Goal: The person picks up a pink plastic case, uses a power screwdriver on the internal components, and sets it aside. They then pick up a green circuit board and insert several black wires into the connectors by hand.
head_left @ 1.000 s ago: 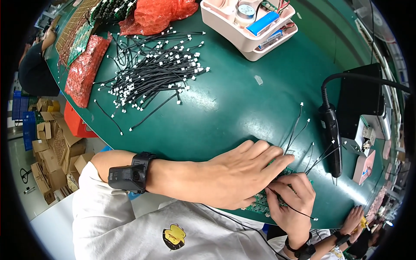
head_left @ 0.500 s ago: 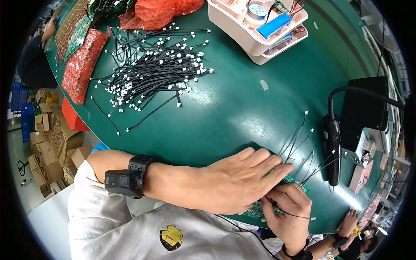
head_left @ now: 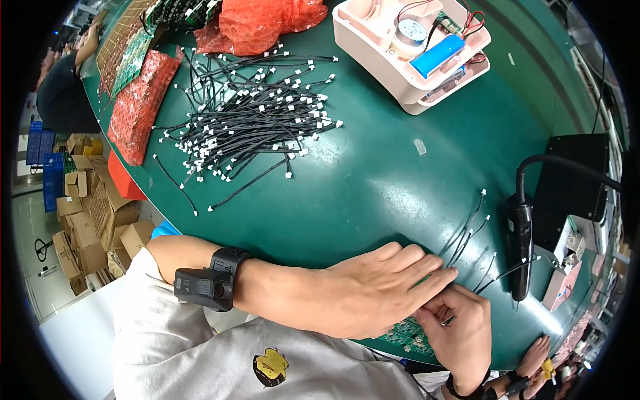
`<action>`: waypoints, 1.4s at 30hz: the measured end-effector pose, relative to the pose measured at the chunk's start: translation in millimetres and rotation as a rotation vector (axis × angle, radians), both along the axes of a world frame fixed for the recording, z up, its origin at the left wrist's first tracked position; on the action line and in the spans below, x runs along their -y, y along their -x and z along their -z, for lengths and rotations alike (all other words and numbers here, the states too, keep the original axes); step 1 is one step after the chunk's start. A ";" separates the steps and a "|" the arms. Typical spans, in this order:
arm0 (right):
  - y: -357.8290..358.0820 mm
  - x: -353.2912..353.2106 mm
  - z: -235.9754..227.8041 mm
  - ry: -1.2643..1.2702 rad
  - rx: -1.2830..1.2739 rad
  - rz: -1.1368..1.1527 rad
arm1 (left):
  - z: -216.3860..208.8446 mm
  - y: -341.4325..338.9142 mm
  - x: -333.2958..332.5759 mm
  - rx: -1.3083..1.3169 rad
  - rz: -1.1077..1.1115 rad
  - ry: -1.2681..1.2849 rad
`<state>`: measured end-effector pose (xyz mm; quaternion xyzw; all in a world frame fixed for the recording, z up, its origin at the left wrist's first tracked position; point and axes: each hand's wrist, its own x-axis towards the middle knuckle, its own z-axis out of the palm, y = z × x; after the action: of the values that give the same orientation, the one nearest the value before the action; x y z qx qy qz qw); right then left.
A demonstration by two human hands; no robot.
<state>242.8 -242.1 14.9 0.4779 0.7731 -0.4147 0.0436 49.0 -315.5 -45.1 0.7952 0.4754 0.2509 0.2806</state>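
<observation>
A green printed circuit board panel (head_left: 408, 331) lies at the near edge of the dark green counter (head_left: 373, 187), mostly hidden beneath the two hands. The left hand (head_left: 370, 293) lies flat across it, fingers extended and pressing down — likely to keep it from sliding. The right hand (head_left: 460, 330) sits just below, its fingers pinched shut on a thin black wire lead (head_left: 448, 320) at the board's edge. Several more black leads with white plug ends (head_left: 477, 233) fan out from the board toward a black soldering iron (head_left: 519, 247) resting close by. Farther off lie a loose heap of black cables with white connectors (head_left: 253, 127) and a pale pink plastic tray (head_left: 413, 53) — stock kept within reach.
</observation>
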 end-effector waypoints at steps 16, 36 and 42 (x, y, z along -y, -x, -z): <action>-11.7 11.7 11.6 -0.163 -0.193 -0.018 | -51.3 142.0 9.4 -0.461 -0.763 0.037; -31.0 27.3 3.3 -0.119 -0.667 0.155 | -90.3 130.4 14.3 -0.302 -0.728 -0.585; -20.9 31.4 -6.4 0.203 -0.798 0.268 | -73.2 62.1 -3.2 -0.195 -0.115 -0.663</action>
<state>263.7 -273.5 21.3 0.3695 0.6156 -0.6431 -0.2662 -13.1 -312.3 28.1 0.8352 0.4367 0.3298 -0.0544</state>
